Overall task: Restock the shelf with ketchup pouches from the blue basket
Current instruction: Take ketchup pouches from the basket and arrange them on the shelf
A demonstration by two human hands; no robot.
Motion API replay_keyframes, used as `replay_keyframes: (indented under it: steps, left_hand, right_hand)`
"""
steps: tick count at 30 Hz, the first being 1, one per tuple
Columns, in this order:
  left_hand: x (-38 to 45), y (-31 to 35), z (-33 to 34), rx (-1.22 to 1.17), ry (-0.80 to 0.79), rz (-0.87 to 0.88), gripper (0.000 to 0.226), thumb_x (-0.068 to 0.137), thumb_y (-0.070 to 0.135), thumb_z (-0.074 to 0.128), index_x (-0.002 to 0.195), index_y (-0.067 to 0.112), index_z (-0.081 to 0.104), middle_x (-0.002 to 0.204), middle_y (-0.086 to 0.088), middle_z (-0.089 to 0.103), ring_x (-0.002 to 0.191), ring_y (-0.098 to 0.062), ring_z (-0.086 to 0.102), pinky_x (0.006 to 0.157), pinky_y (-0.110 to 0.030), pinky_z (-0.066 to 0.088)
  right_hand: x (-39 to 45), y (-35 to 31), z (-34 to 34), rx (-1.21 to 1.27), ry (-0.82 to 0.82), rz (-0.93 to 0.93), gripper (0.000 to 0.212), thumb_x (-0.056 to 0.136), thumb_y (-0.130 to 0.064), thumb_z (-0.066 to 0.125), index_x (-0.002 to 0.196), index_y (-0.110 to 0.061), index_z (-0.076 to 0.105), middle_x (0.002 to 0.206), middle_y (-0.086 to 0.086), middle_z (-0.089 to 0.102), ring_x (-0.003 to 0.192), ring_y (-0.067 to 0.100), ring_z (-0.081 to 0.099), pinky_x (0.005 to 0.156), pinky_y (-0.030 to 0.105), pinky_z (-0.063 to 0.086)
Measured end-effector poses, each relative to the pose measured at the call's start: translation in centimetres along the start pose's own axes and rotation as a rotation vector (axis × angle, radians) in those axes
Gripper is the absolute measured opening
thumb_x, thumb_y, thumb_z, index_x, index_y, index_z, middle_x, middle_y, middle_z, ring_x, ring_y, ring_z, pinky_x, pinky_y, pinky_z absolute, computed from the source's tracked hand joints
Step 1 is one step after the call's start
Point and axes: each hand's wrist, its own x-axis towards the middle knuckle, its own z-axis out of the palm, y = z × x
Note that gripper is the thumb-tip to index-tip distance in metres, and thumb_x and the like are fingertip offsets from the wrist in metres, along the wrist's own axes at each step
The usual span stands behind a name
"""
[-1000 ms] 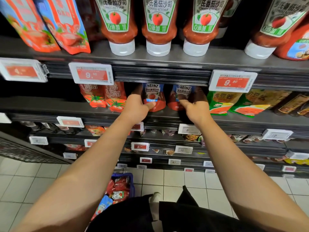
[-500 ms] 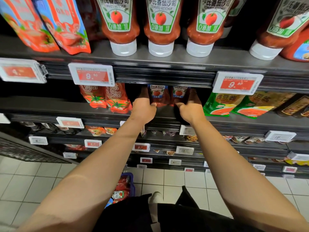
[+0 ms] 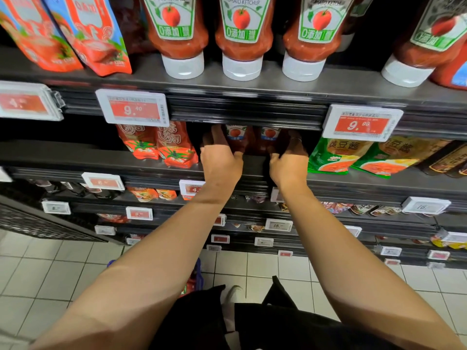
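Two red Heinz ketchup pouches stand side by side deep on the second shelf (image 3: 88, 157), under the shelf above. My left hand (image 3: 219, 160) holds the left pouch (image 3: 237, 137), fingers along its left side and thumb at its front. My right hand (image 3: 288, 160), with a ring on one finger, holds the right pouch (image 3: 269, 137) the same way from the right. The blue basket (image 3: 199, 275) sits on the floor below, mostly hidden behind my left forearm, with red pouches showing inside.
Red tomato pouches (image 3: 161, 145) stand left of my hands and green sauce pouches (image 3: 336, 155) to the right. Upside-down ketchup bottles (image 3: 242, 34) line the top shelf. Price tags (image 3: 132, 107) hang on the shelf edges. White floor tiles lie below.
Both hands have pushed the two pouches further back into the shelf, so only the pouches' lower labels show under the shelf edge. The view has shifted slightly down.
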Motion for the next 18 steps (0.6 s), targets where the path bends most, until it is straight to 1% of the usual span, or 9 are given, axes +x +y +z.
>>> replay_keyframes:
  steps: [2,5,8,10,12,15,16,17,18]
  left_hand:
    - [0.6,-0.2,-0.1,0.02,-0.021,-0.022,0.045,0.088,0.02,0.072,0.122,-0.001,0.054,0.107,-0.023,0.062,0.098,-0.042,0.061,0.082,-0.044,0.056]
    - [1.0,-0.6,-0.1,0.027,-0.065,-0.045,0.04,0.091,0.018,0.069,0.124,0.001,0.054,0.112,-0.02,0.062,0.101,-0.036,0.064,0.078,-0.035,0.054]
    - [1.3,-0.5,-0.2,0.049,-0.107,-0.066,0.051,0.091,0.021,0.069,0.135,0.004,0.048,0.127,-0.019,0.059,0.112,-0.036,0.062,0.091,-0.042,0.057]
    - [1.2,-0.2,-0.4,0.051,-0.102,-0.069,0.062,0.089,0.019,0.071,0.142,0.006,0.041,0.133,-0.02,0.055,0.116,-0.038,0.06,0.092,-0.047,0.056]
    - [1.1,-0.2,-0.6,0.026,-0.067,-0.064,0.067,0.088,0.017,0.072,0.144,0.005,0.037,0.131,-0.02,0.054,0.115,-0.039,0.059,0.09,-0.044,0.057]
    - [0.5,-0.3,-0.8,0.038,-0.041,-0.02,0.048,0.091,0.018,0.068,0.128,-0.004,0.048,0.099,-0.016,0.059,0.097,-0.037,0.063,0.08,-0.039,0.057]
    - [0.3,-0.4,-0.9,0.052,-0.044,0.001,0.037,0.092,0.019,0.067,0.117,-0.004,0.053,0.096,-0.017,0.059,0.096,-0.036,0.062,0.081,-0.04,0.057]
    - [-0.1,-0.6,-1.0,0.049,-0.05,0.016,0.031,0.093,0.02,0.066,0.11,-0.003,0.055,0.1,-0.02,0.06,0.1,-0.037,0.06,0.085,-0.042,0.056]
    - [-0.5,-0.7,-1.1,0.027,-0.059,0.024,0.032,0.092,0.02,0.067,0.111,-0.003,0.056,0.109,-0.023,0.057,0.107,-0.038,0.056,0.091,-0.044,0.054]
  right_hand:
    - [0.6,0.0,0.1,-0.087,-0.031,0.012,0.042,0.091,-0.014,0.063,0.128,0.002,0.051,0.12,0.024,0.062,0.112,0.039,0.059,0.095,0.037,0.043]
    - [0.9,-0.1,0.4,-0.226,-0.084,-0.017,0.043,0.094,-0.017,0.057,0.13,0.003,0.046,0.122,0.023,0.059,0.112,0.038,0.059,0.093,0.037,0.044]
    - [0.8,-0.4,0.7,-0.212,-0.086,-0.004,0.045,0.092,-0.015,0.059,0.13,0.004,0.045,0.12,0.023,0.061,0.11,0.039,0.061,0.092,0.039,0.047]
    - [0.8,-0.4,0.8,-0.188,-0.081,0.015,0.042,0.092,-0.015,0.059,0.128,0.004,0.047,0.117,0.022,0.062,0.108,0.038,0.061,0.09,0.039,0.047]
    - [0.7,-0.4,0.7,-0.174,-0.083,0.014,0.044,0.093,-0.017,0.058,0.129,0.006,0.047,0.12,0.024,0.061,0.111,0.039,0.06,0.093,0.039,0.045]
    - [0.4,-0.1,0.2,-0.104,-0.073,0.014,0.055,0.094,-0.022,0.061,0.136,0.007,0.044,0.127,0.028,0.057,0.117,0.043,0.056,0.098,0.041,0.044]
    - [0.1,0.0,0.0,-0.099,-0.074,0.015,0.058,0.094,-0.023,0.062,0.139,0.007,0.043,0.128,0.027,0.057,0.117,0.043,0.055,0.098,0.041,0.044]
    - [-0.1,0.2,-0.2,-0.089,-0.07,0.014,0.059,0.093,-0.024,0.062,0.141,0.005,0.042,0.129,0.027,0.057,0.117,0.042,0.055,0.098,0.041,0.045]
    - [-0.5,0.3,-0.4,-0.067,-0.065,0.013,0.06,0.093,-0.023,0.062,0.143,0.003,0.041,0.129,0.026,0.057,0.117,0.041,0.056,0.097,0.04,0.046]
